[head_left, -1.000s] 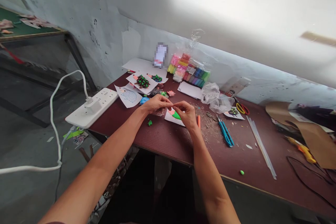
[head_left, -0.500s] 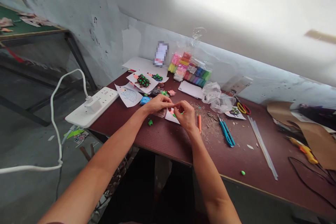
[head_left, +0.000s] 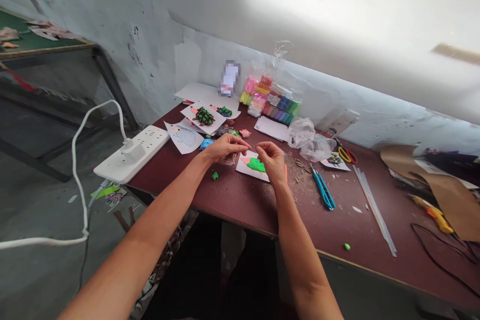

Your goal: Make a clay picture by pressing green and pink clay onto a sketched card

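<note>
My left hand [head_left: 228, 148] hovers over the table with thumb and fingertips pinched together; whatever is between them is too small to name. Just right of it, my right hand [head_left: 270, 158] is also in a pinch, its contents hidden. Below and between the hands lies a white card [head_left: 242, 168] bearing a hedgehog shape [head_left: 255, 164] of green clay with a pinkish snout. My right hand covers part of that card. A small lump of green clay [head_left: 215, 175] and a blue packet [head_left: 206, 143] lie near my left hand. An orange stick [head_left: 286, 172] shows partly behind my right wrist.
Finished hedgehog cards [head_left: 204, 116] and a drawn one [head_left: 183, 136] lie back left, beside a power strip [head_left: 131, 154]. Bagged coloured clay [head_left: 279, 105] leans at the wall. Rightward are seeds [head_left: 302, 165], a teal cutter [head_left: 323, 187], scissors [head_left: 348, 155], glue sticks [head_left: 376, 211] and a glue gun [head_left: 433, 214].
My hands were together at the fingertips and have moved apart, the right one shifting rightward. More of the green hedgehog card now shows between them.
</note>
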### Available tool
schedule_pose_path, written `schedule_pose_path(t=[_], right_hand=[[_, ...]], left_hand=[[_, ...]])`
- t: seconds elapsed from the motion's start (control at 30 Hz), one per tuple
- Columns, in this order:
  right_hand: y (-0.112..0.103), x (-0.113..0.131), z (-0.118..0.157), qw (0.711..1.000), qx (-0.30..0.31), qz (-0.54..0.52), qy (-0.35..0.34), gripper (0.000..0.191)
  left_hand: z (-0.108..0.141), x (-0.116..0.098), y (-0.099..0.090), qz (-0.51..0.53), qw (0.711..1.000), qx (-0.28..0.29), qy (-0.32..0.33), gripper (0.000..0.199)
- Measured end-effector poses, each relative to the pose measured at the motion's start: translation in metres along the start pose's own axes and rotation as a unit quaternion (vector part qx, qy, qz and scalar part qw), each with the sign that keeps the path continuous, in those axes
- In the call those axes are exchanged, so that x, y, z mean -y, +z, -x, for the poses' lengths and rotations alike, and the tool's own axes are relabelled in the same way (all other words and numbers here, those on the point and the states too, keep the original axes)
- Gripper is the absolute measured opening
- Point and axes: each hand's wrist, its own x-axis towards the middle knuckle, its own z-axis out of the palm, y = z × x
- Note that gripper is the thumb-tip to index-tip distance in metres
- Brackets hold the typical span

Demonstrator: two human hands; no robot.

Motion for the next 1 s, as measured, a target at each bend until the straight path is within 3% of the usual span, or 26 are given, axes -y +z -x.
schedule_pose_path(t=[0.2,0.33,0.43,0.73,1.0], right_hand=[[0.001,0.003,0.002,0.998,0.051,0.03,0.012,0.056],[0.004,0.002,0.004,0.997,0.057,0.051,0.02,0.066],[0.005,0.0,0.005,0.995,0.056,0.077,0.022,0.069],[0.008,-0.002,0.007,0.992,0.056,0.113,-0.006,0.071],[0.004,-0.003,0.004,0.996,0.027,0.079,-0.009,0.061]], left_hand=[[0.001,-0.001,0.001,-0.01,1.0,-0.016,0.002,0.029],[0.001,-0.001,0.006,0.001,1.0,0.013,0.01,0.042],[-0.001,0.003,0.01,-0.028,0.999,0.024,0.026,0.039],[-0.006,0.013,0.012,-0.108,0.992,0.011,0.07,0.034],[-0.003,0.005,0.009,-0.143,0.987,-0.004,0.073,0.034]])
